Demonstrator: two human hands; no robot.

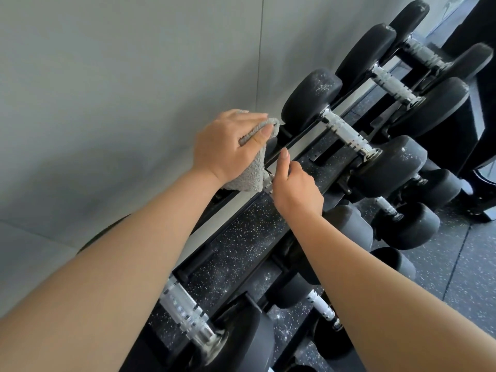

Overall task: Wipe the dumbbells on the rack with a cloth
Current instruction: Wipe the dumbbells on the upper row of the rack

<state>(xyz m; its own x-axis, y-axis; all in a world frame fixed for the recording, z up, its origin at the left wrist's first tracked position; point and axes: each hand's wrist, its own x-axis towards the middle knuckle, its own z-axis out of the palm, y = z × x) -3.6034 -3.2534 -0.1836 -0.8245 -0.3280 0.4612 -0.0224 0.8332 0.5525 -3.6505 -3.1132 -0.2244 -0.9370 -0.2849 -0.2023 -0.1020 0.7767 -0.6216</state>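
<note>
My left hand [225, 145] grips a grey fluffy cloth [249, 178] and presses it over the far end of a dumbbell on the rack's top tier; that dumbbell is almost wholly hidden under the cloth and my hands. My right hand [295, 187] rests at the same dumbbell's handle, fingers curled, thumb raised; whether it grips the handle is hidden. Just beyond stands a black dumbbell [346, 132] with a knurled silver handle and dusty heads. Another dumbbell [188, 315] sits near me on the top tier.
The black rack [303, 142] runs diagonally along a grey wall [120, 76]. More black dumbbells [397, 84] line the top tier farther right, and smaller ones [408, 224] fill the lower tiers. Speckled rubber floor [472, 264] lies at right; a dark machine base [483, 205] stands far right.
</note>
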